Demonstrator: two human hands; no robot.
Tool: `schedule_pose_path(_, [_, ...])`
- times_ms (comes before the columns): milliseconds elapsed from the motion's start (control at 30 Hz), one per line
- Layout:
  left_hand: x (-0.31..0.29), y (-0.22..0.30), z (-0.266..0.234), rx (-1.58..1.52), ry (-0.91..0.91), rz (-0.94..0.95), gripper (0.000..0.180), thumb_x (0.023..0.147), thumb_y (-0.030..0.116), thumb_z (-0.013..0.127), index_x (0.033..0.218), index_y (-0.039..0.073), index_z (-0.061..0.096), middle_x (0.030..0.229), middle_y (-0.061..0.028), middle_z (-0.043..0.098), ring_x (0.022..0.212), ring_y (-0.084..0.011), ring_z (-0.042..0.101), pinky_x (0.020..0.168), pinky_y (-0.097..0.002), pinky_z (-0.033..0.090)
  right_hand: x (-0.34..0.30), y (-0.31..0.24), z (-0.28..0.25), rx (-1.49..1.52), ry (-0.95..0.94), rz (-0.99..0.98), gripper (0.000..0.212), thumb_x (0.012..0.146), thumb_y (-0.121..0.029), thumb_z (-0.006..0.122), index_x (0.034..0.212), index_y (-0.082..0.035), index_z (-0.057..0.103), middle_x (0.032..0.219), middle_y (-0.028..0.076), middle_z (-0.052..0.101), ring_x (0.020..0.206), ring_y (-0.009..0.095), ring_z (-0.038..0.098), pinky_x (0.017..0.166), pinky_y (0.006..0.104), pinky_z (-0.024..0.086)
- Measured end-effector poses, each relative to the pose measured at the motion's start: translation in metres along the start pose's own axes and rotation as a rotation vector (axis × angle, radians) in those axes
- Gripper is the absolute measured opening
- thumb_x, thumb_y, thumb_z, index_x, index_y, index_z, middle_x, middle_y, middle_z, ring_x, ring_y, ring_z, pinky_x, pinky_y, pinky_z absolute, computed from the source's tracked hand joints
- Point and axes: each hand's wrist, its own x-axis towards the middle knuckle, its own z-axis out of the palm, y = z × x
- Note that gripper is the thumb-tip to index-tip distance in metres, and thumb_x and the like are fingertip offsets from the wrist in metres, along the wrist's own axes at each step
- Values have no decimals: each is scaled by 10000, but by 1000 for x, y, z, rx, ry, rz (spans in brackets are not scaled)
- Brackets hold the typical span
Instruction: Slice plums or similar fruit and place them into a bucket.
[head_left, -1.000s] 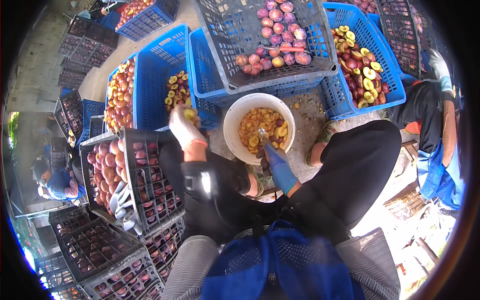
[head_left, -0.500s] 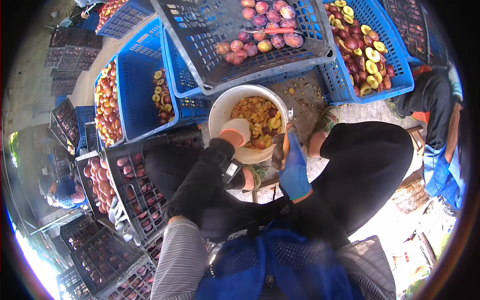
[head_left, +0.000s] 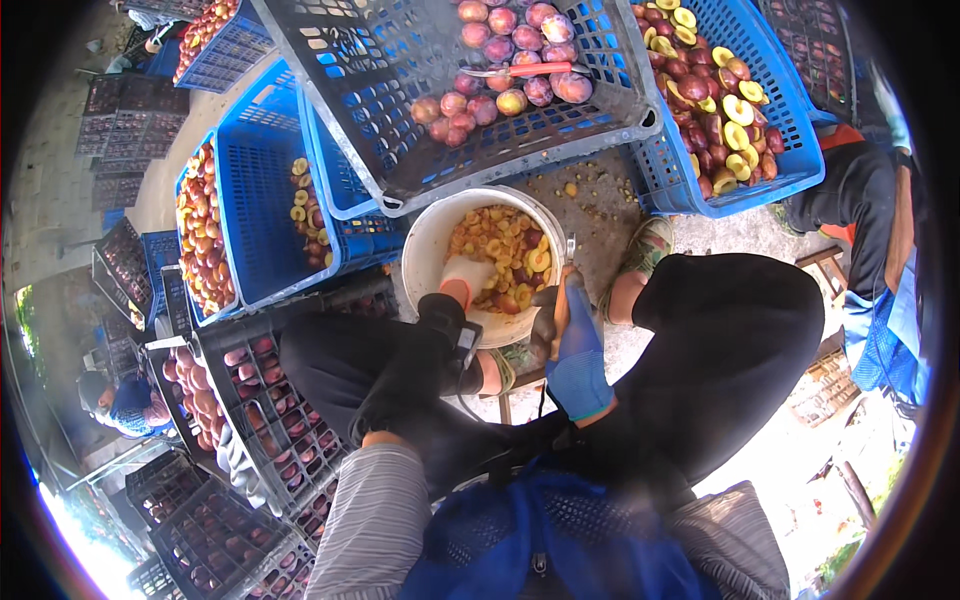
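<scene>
Inside the white bucket (head_left: pixel 412 262), my left hand (head_left: pixel 468 272) wears a cream glove with an orange cuff, over cut yellow-orange plum pieces (head_left: pixel 515 235). Its fingers are blurred, and whether they hold anything does not show. My right hand (head_left: pixel 578 360), in a blue glove with dark fingers, is closed beside the bucket's right side. It grips a tan-handled tool (head_left: pixel 563 312), partly covered by the fingers. A small metal piece (head_left: pixel 571 245) shows above it at the rim; whether it belongs to the tool is unclear.
Behind the bucket, a dark crate (head_left: pixel 520 155) holds whole plums (head_left: pixel 500 45) and a red-handled tool (head_left: pixel 527 70). Blue crates of halved plums stand right (head_left: pixel 740 205) and left (head_left: pixel 258 190). Dark racks (head_left: pixel 262 375) flank my left leg. A person's leg (head_left: pixel 850 190) is at right.
The view has shifted slightly, so the crates and bucket sit further left. My left hand has stayed inside the bucket; my right hand still holds the tool beside it.
</scene>
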Motion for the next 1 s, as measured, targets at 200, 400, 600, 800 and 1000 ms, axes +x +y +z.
schedule_pose_path(200, [-69, 47, -53, -365, -28, -13, 327, 690, 257, 597, 879, -11, 605, 622, -14, 507, 464, -91, 399, 425, -224, 304, -8, 10, 6, -207, 17, 9, 325, 794, -378, 525, 737, -58, 513, 462, -11, 398, 335, 83, 353, 320, 213, 271])
schedule_pose_path(400, [-154, 56, -28, -687, -34, 424, 356, 816, 343, 511, 1004, 45, 566, 613, -3, 488, 476, -61, 413, 437, -188, 343, -29, 38, 12, -238, -91, -7, 196, 766, -275, 588, 733, -91, 527, 493, -38, 423, 354, 47, 362, 325, 180, 267])
schedule_pose_path(600, [-177, 39, -11, -1232, 163, 100, 360, 855, 388, 419, 983, 74, 538, 764, -27, 552, 682, -97, 532, 539, -211, 451, -45, 61, 15, -395, -234, -69, 271, 825, -312, 512, 751, -53, 533, 481, -32, 410, 379, 47, 355, 365, 185, 276])
schedule_pose_path(800, [-176, 21, -32, -1460, 93, 342, 439, 835, 493, 368, 790, 83, 518, 654, -51, 523, 568, -156, 508, 497, -266, 403, -42, 79, 7, -1110, -309, -503, 401, 829, -405, 446, 838, -25, 572, 683, 163, 567, 614, 308, 558, 566, 357, 416])
schedule_pose_path(1000, [-171, 16, -33, -1543, 180, 257, 432, 835, 455, 369, 690, 65, 485, 613, -65, 508, 513, -172, 496, 417, -271, 365, -40, 82, 6, -1175, -382, -681, 382, 820, -399, 452, 862, -38, 571, 737, 212, 560, 743, 390, 529, 624, 410, 418])
